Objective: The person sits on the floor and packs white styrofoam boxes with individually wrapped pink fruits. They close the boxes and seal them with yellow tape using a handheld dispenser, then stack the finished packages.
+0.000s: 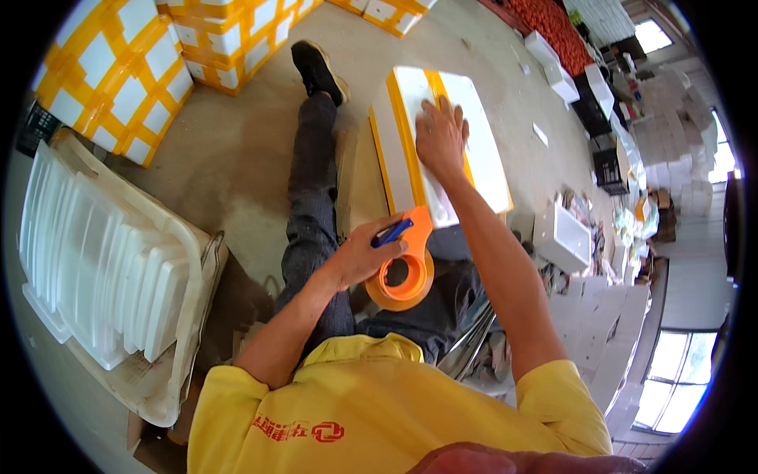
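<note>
A white foam box (408, 86) with strips of yellow packing tape lies between my legs. My right hand (441, 136) rests on its top face, over a tape strip (433, 80), with the fingers somewhat apart. Close to the box's near end, my left hand (367, 249) grips an orange tape dispenser (421, 228) with a blue part (392, 233). A tape roll (417, 301) sits around the dispenser's round hub. The dispenser's front end overlaps the box's near edge in view, and I cannot tell whether they touch.
Stacked taped foam boxes (130, 98) stand at the upper left. White foam lids (89, 255) fill a pale plastic tub (195, 260) at the left. An open white foam box (565, 237) and black crates (610, 172) are to the right. My outstretched leg (311, 172) flanks the box.
</note>
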Demonstrator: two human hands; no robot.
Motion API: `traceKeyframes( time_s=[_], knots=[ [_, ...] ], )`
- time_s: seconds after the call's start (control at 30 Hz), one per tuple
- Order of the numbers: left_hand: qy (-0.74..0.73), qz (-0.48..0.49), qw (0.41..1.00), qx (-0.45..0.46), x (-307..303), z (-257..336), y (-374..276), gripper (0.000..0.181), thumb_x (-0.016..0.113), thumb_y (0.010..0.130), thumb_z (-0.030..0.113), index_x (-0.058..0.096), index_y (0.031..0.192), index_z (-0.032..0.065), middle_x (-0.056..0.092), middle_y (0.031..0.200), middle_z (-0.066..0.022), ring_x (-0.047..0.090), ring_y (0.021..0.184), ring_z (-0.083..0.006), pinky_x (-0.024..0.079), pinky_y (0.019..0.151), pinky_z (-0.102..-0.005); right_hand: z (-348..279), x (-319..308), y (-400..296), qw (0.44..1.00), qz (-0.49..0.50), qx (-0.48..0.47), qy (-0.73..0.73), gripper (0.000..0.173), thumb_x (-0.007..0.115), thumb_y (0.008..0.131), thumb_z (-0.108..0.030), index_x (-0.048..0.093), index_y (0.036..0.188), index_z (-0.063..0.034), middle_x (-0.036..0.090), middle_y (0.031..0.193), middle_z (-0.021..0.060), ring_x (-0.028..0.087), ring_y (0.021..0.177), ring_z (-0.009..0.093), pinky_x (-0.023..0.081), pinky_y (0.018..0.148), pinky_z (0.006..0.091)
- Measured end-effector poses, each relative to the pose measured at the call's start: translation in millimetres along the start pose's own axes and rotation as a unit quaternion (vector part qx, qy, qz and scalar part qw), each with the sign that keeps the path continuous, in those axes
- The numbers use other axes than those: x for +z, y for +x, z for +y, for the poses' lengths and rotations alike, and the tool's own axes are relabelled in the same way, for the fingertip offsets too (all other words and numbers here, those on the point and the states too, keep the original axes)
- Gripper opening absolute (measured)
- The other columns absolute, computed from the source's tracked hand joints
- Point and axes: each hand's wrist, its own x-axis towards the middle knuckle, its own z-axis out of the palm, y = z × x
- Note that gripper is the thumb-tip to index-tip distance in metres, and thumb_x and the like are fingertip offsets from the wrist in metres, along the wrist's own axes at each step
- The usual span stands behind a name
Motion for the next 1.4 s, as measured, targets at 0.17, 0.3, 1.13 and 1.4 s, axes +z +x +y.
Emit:
traceKeyframes(
  time_s=[0.17,0.3,1.13,1.4],
  knots=[
    [0.009,0.049,0.998,0.029,41,-10,-11,0.066,0.074,0.101,0.021,0.049,0.159,-0.0014,0.068,0.116,-0.0073,0.063,0.097,-0.0107,0.054,0.088,-0.026,-5,2,23,0.998,0.028,0.057,0.0,0.046,0.056,0.104,-0.033,0.067,0.146,-0.0141,0.039,0.171,0.0177,0.025,0.16,0.048,0.012,0.132,0.0582],
    [-0.045,0.114,0.99,0.065,48,-17,23,0.074,0.076,0.098,0.03,0.049,0.156,-0.0065,0.067,0.135,-0.0183,0.065,0.119,-0.0192,0.05,0.107,-0.0306,19,9,48,0.993,0.03,0.113,0.0,0.051,0.054,0.105,-0.034,0.06,0.152,-0.0174,0.032,0.173,0.0205,0.019,0.161,0.052,0.012,0.132,0.059],
    [0.105,-0.131,0.986,0.026,-11,32,128,0.059,0.07,0.1,0.016,0.054,0.154,-0.0014,0.072,0.121,-0.0104,0.069,0.099,-0.0157,0.058,0.087,-0.0311,100,-36,30,0.992,-0.035,-0.12,-0.009,0.048,0.048,0.111,-0.032,0.06,0.151,-0.0095,0.041,0.171,0.0125,0.028,0.162,0.033,0.018,0.134,0.0464],
    [0.378,-0.394,0.837,0.047,88,-27,152,0.073,0.08,0.084,0.039,0.063,0.145,0.0018,0.072,0.135,-0.0223,0.071,0.116,-0.0373,0.054,0.103,-0.0424,97,-36,26,0.984,-0.05,-0.172,0.008,0.047,0.05,0.109,-0.029,0.061,0.15,-0.0068,0.042,0.17,0.0134,0.029,0.161,0.035,0.019,0.134,0.0467]
  ],
)
